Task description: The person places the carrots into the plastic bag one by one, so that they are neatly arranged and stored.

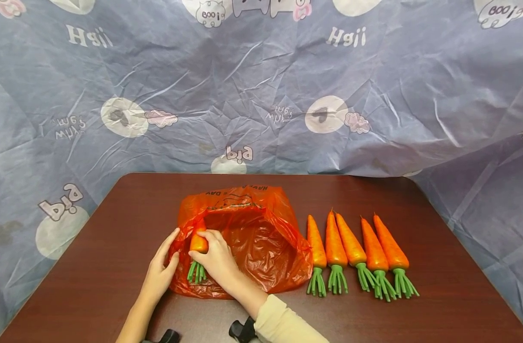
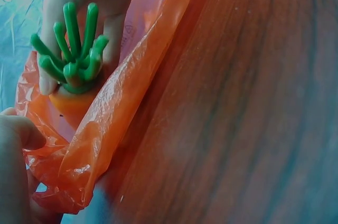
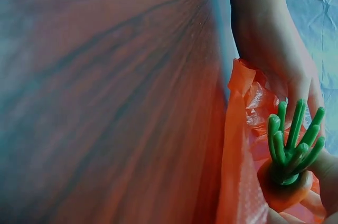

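Note:
An orange-red plastic bag (image 1: 266,252) lies on the table, its mouth spread toward me. My right hand (image 1: 218,261) grips an orange carrot (image 1: 199,244) by its thick end, inside the left part of the opening. The carrot's green stalks point toward me, and its tip is hidden in the bag. At the bag's left side, my left hand (image 1: 157,274) holds the rim between thumb and fingers. The left wrist view shows the bunched plastic (image 2: 71,182) beside that thumb. In the right wrist view, fingers surround the carrot top (image 3: 282,189).
Several carrots (image 1: 336,243) lie in a row right of the bag, green stalks toward me. The brown table (image 1: 85,276) has a patterned cloth (image 1: 261,85) hanging behind it. Black wrist devices (image 1: 243,329) show at the near edge.

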Motion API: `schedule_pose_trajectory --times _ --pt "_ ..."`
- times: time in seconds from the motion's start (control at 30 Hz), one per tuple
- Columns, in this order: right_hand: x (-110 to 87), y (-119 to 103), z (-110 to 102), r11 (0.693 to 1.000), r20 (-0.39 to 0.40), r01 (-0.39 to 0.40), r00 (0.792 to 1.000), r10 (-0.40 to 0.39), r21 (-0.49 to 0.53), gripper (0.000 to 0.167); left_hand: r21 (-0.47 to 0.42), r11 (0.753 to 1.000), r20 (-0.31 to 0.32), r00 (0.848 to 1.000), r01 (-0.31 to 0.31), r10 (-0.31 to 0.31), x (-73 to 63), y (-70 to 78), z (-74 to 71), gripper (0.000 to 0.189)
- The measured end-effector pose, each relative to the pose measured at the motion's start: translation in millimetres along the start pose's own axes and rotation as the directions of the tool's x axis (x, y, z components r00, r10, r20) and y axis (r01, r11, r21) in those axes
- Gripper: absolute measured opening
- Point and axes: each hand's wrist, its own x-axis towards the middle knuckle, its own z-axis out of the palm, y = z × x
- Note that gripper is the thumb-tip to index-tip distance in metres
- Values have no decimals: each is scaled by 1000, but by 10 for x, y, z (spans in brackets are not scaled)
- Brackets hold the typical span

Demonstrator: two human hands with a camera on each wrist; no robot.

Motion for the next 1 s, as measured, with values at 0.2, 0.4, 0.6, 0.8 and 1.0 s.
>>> schedule_pose_trajectory --times 0.2,0.4,0.6,0.8,1.0 --pt "47 -13 73 999 -25 -37 999 37 18 44 -1 1000 -2 1000 -26 26 -11 -15 -10 54" --pt "74 3 114 997 -27 -67 997 68 36 43 0 1000 -6 1000 -19 19 3 -5 7 53" --pt "53 52 157 996 -16 -69 997 70 48 44 -6 1000 0 1000 -11 11 -13 226 -14 51" --pt "30 95 188 998 -13 -42 999 42 48 47 -20 999 2 999 -44 44 -5 39 3 54" --pt "13 90 167 1000 32 -27 999 27 -1 50 -7 1000 10 1000 -20 20 -9 -20 7 55"
